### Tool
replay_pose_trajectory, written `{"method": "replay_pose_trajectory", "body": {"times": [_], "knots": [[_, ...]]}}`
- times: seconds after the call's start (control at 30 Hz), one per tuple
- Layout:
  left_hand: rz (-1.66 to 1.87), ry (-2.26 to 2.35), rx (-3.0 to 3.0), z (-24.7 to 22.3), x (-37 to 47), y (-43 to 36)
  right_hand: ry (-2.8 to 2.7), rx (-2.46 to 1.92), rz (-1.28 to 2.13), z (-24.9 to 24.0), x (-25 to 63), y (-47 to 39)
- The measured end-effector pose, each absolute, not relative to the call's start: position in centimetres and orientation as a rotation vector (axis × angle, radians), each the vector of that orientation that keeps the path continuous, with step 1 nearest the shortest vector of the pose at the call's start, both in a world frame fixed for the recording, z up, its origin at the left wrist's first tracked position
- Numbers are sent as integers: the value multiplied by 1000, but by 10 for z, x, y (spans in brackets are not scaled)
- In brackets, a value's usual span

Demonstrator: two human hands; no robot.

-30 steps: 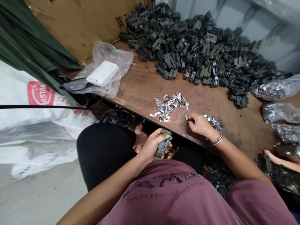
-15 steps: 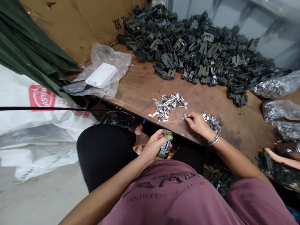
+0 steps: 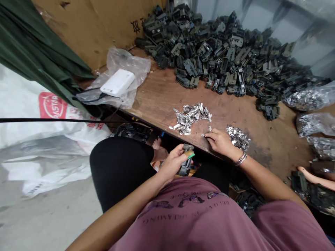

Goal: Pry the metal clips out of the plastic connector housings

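Note:
My left hand (image 3: 175,159) is closed around a dark grey plastic housing (image 3: 185,168), held over my lap below the table edge. A yellow-brown cover with a green edge (image 3: 190,155) sits at the thumb. My right hand (image 3: 220,142) rests at the table's front edge, thumb and finger pinched on a small shiny metal piece (image 3: 203,135). Another small metal piece (image 3: 209,128) lies just beyond those fingers. Ahead of the hand is a loose pile of shiny metal pieces (image 3: 192,116), and a second metal pile (image 3: 238,137) lies to its right, partly behind the wrist.
A large heap of dark housings (image 3: 209,52) covers the back of the wooden table (image 3: 157,90). Clear bags of metal pieces (image 3: 305,98) stand at the right. A white power bank (image 3: 117,82) lies on plastic at the left. Another person's arm (image 3: 315,177) shows at the far right.
My right hand's fingertips have lowered to the tabletop, and a loose metal piece now shows beside them. My left hand keeps its hold on the housing. The view has shifted slightly left.

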State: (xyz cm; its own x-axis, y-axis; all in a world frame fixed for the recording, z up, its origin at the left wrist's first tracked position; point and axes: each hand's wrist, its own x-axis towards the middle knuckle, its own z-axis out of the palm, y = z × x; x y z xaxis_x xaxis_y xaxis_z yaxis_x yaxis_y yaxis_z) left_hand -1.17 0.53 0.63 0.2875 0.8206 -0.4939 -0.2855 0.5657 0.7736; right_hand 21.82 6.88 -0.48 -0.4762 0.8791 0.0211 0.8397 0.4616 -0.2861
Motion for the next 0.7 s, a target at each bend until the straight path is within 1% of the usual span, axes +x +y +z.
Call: {"method": "replay_pose_trajectory", "body": {"times": [0.07,0.13,0.27,0.33,0.4,0.47,0.6,0.7], "knots": [[809,1009,626,7,-9,7,-2409,-1498,467,-5,221,66],[806,997,630,7,-6,8,-2319,-1580,487,-4,216,66],[817,997,664,9,-2,9,-2391,-1807,289,-1,192,69],[836,1011,694,8,-2,9,-2486,-1846,187,0,182,71],[857,1032,717,6,-5,9,-2523,-1832,165,0,177,70],[874,1050,726,4,-8,9,-2481,-1734,269,1,176,65],[869,1049,745,-1,-11,10,-2184,-1362,650,8,173,45],[843,1039,781,-1,-9,11,-1983,-1233,702,10,165,29]]}}
